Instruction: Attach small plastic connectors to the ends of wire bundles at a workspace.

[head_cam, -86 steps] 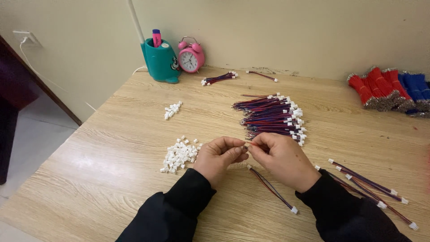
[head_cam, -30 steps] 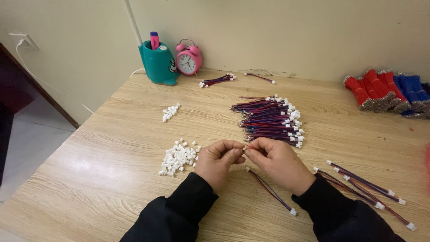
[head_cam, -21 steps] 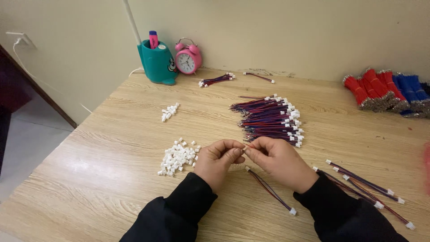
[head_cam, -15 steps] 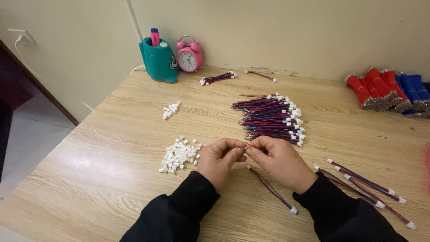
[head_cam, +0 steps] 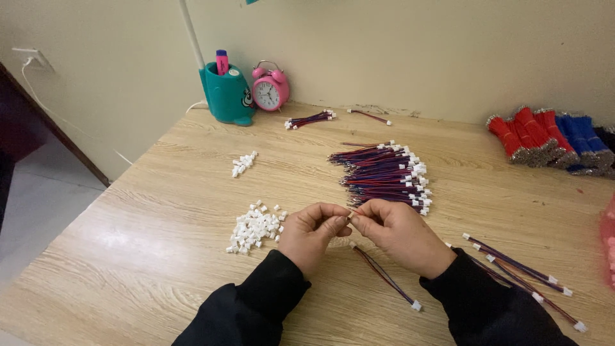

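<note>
My left hand [head_cam: 312,232] and my right hand [head_cam: 400,232] meet at their fingertips over the middle of the wooden table [head_cam: 160,211]. Between them they pinch the near end of a thin red-and-blue wire [head_cam: 383,275], whose other end carries a white connector and rests on the table below my right wrist. What my left fingertips hold is too small to tell. A heap of small white connector housings [head_cam: 254,225] lies just left of my left hand. A large pile of finished red-and-blue wires [head_cam: 384,174] lies right behind my hands.
Several finished wires [head_cam: 519,275] lie by my right forearm. A smaller heap of white housings [head_cam: 243,163] sits farther left. At the back stand a teal pen holder [head_cam: 225,95], a pink alarm clock [head_cam: 270,91] and a small wire bundle [head_cam: 309,119]. Red and blue wire bundles [head_cam: 551,138] lie far right.
Both hands stay together at the same spot with the wire between them; only small finger movements and slight camera shifts show.
</note>
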